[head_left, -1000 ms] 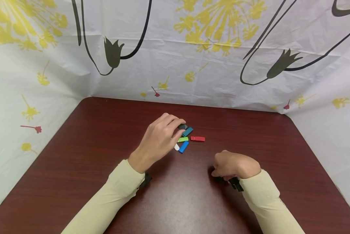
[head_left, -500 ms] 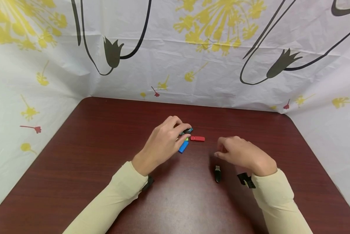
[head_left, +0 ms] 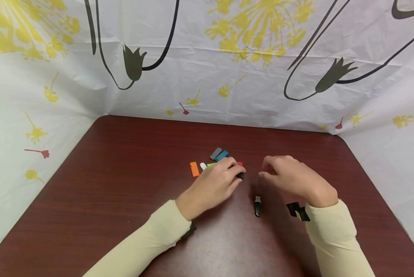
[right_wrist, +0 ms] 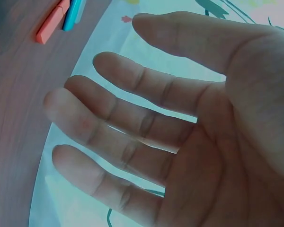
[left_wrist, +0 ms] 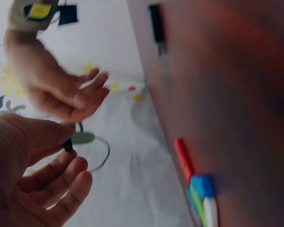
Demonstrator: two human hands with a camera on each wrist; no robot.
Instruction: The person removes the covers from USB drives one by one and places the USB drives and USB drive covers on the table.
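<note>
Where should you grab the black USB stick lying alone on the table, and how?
I'd pinch the black USB stick across its dark body, coming from above with the right hand, which is empty and close by. It lies flat with both long sides free, so a pinch should work. Avoid the bare metal plug at its far end.
</note>
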